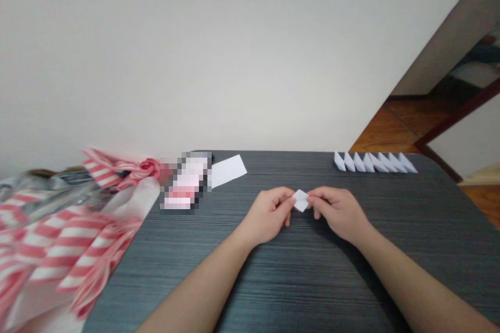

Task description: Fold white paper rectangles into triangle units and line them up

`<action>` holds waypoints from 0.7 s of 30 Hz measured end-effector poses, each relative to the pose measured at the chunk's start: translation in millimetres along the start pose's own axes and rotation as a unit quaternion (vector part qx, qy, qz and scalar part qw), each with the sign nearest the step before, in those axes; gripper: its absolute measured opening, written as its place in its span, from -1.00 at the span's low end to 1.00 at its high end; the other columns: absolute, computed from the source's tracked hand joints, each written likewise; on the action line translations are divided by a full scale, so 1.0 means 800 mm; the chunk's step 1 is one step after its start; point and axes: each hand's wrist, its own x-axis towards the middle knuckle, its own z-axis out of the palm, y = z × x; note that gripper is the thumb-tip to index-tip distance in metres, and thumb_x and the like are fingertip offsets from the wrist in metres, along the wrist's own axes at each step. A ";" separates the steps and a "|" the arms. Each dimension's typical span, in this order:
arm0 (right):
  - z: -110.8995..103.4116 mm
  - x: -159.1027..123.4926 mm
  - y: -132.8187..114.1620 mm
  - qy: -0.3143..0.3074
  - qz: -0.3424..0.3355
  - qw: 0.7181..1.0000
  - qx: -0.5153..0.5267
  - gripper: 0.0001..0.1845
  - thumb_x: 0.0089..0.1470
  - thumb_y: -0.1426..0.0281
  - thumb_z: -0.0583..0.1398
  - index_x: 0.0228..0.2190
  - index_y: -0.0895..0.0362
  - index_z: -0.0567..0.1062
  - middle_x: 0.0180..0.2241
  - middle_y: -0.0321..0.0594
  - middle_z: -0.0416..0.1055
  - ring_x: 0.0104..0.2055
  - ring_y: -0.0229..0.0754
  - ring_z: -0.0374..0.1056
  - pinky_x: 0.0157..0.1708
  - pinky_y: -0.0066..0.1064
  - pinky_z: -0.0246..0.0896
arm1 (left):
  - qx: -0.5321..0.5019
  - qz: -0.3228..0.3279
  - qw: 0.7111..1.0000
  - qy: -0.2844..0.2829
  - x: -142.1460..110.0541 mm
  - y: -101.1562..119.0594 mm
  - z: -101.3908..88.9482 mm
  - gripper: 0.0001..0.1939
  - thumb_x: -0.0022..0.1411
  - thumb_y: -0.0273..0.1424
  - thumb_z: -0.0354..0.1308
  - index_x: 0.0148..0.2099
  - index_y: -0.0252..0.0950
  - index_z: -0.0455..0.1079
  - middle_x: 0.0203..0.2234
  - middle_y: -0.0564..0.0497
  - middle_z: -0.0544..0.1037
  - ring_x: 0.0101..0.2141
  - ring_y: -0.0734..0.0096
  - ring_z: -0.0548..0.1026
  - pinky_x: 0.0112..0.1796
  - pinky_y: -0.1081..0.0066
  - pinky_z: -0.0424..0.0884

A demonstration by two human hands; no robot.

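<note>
Paper diamond [300, 200] sits pinched between left grip [269, 214] and right grip [336, 212], both clenched, one corner toward 12 o'clock (folded row [375, 162] lies at 2 o'clock).

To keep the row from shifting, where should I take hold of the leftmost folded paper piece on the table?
Pinch the leftmost folded paper piece at its outer left side, coming in from the left: the next piece stands close on its right, while its left looks free.
</note>
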 end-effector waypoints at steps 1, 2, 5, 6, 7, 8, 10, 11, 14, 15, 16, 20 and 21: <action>0.000 0.000 0.000 -0.004 0.008 1.000 0.002 -0.76 0.21 0.34 0.16 -0.44 0.11 0.56 -0.64 -0.36 0.44 -0.57 -0.27 0.34 -0.46 -0.46 0.19 | 0.002 0.001 1.000 0.000 0.000 -0.001 0.000 -0.75 0.36 -0.25 0.02 -0.21 -0.30 0.43 -0.67 0.14 0.38 -0.64 0.56 0.29 -0.55 0.55 0.16; 0.000 0.001 0.000 -0.006 0.015 1.000 0.004 -0.76 0.21 0.34 0.15 -0.44 0.11 0.56 -0.64 -0.36 0.43 -0.57 -0.27 0.34 -0.46 -0.47 0.18 | 0.003 0.001 1.000 0.001 0.000 -0.001 0.000 -0.75 0.36 -0.25 0.02 -0.20 -0.30 0.43 -0.67 0.14 0.38 -0.64 0.56 0.29 -0.55 0.55 0.17; 0.001 0.001 0.001 -0.008 0.027 1.000 0.003 -0.77 0.20 0.35 0.15 -0.43 0.11 0.55 -0.63 -0.36 0.44 -0.56 -0.27 0.34 -0.45 -0.47 0.18 | 0.001 0.002 1.000 0.003 0.000 -0.002 0.000 -0.75 0.36 -0.25 0.02 -0.20 -0.30 0.43 -0.68 0.15 0.38 -0.64 0.55 0.30 -0.54 0.55 0.18; 0.000 0.001 0.001 -0.007 0.027 1.000 0.001 -0.77 0.20 0.35 0.15 -0.44 0.11 0.55 -0.63 -0.36 0.43 -0.56 -0.26 0.34 -0.46 -0.47 0.18 | 0.001 0.002 1.000 0.003 0.001 -0.002 0.000 -0.75 0.36 -0.25 0.02 -0.21 -0.30 0.43 -0.68 0.15 0.38 -0.64 0.56 0.30 -0.54 0.55 0.18; 0.000 0.001 0.001 -0.007 0.026 1.000 -0.002 -0.76 0.20 0.36 0.14 -0.45 0.11 0.55 -0.64 -0.36 0.43 -0.56 -0.27 0.34 -0.46 -0.46 0.17 | 0.002 0.003 1.000 0.004 0.001 -0.002 0.000 -0.75 0.36 -0.25 0.02 -0.23 -0.30 0.42 -0.68 0.15 0.38 -0.64 0.56 0.29 -0.54 0.55 0.18; 0.000 0.001 0.001 -0.009 0.026 1.000 -0.005 -0.75 0.20 0.36 0.14 -0.47 0.11 0.55 -0.64 -0.36 0.43 -0.56 -0.27 0.34 -0.45 -0.46 0.17 | 0.004 0.004 1.000 0.004 0.001 -0.002 0.000 -0.74 0.36 -0.25 0.02 -0.24 -0.30 0.42 -0.68 0.15 0.38 -0.63 0.56 0.30 -0.54 0.55 0.18; -0.001 0.001 0.000 -0.014 0.025 1.000 -0.008 -0.73 0.21 0.37 0.13 -0.48 0.11 0.54 -0.64 -0.35 0.43 -0.57 -0.27 0.34 -0.45 -0.46 0.17 | 0.005 0.004 1.000 0.003 0.000 -0.001 -0.001 -0.74 0.36 -0.25 0.02 -0.26 -0.30 0.41 -0.68 0.15 0.38 -0.63 0.56 0.30 -0.53 0.55 0.19; -0.001 0.001 0.000 -0.017 0.025 1.000 -0.007 -0.72 0.22 0.37 0.12 -0.49 0.11 0.53 -0.65 -0.35 0.43 -0.57 -0.27 0.34 -0.45 -0.47 0.17 | 0.006 0.003 1.000 0.003 0.000 0.000 -0.001 -0.74 0.36 -0.25 0.02 -0.26 -0.30 0.41 -0.68 0.15 0.38 -0.63 0.56 0.30 -0.53 0.55 0.19; -0.001 0.001 -0.002 -0.023 0.030 0.999 0.006 -0.71 0.23 0.37 0.11 -0.50 0.12 0.50 -0.64 -0.34 0.43 -0.57 -0.27 0.35 -0.44 -0.47 0.18 | 0.006 0.002 1.000 0.002 0.000 0.002 -0.001 -0.75 0.36 -0.26 0.02 -0.25 -0.30 0.42 -0.68 0.15 0.38 -0.63 0.56 0.29 -0.53 0.55 0.19; -0.001 0.001 -0.002 -0.023 0.033 0.999 0.010 -0.70 0.23 0.37 0.10 -0.51 0.12 0.49 -0.64 -0.34 0.43 -0.56 -0.27 0.35 -0.44 -0.47 0.19 | 0.005 0.003 1.000 0.002 0.000 0.002 -0.001 -0.75 0.36 -0.26 0.02 -0.24 -0.30 0.42 -0.68 0.15 0.38 -0.64 0.56 0.29 -0.53 0.55 0.19; 0.000 0.000 -0.002 -0.023 0.037 0.999 0.015 -0.71 0.23 0.36 0.10 -0.51 0.12 0.48 -0.63 -0.34 0.43 -0.56 -0.27 0.35 -0.43 -0.46 0.19 | 0.004 0.003 1.000 0.002 0.000 0.002 -0.001 -0.75 0.36 -0.26 0.01 -0.24 -0.30 0.42 -0.68 0.15 0.38 -0.64 0.56 0.29 -0.53 0.55 0.19; 0.004 0.000 0.001 -0.031 0.033 0.998 0.038 -0.76 0.23 0.33 0.11 -0.46 0.12 0.46 -0.59 -0.33 0.40 -0.54 -0.27 0.31 -0.46 -0.46 0.16 | 0.006 0.001 1.000 0.002 0.000 0.002 -0.001 -0.76 0.35 -0.27 0.03 -0.23 -0.31 0.43 -0.68 0.15 0.38 -0.64 0.57 0.29 -0.54 0.55 0.18; 0.005 -0.001 0.002 -0.034 0.026 0.998 0.043 -0.78 0.22 0.32 0.13 -0.44 0.12 0.46 -0.58 -0.34 0.38 -0.54 -0.27 0.29 -0.48 -0.46 0.14 | 0.005 0.000 1.000 0.002 0.000 0.002 0.000 -0.76 0.35 -0.27 0.03 -0.23 -0.31 0.43 -0.68 0.15 0.38 -0.64 0.57 0.29 -0.54 0.55 0.18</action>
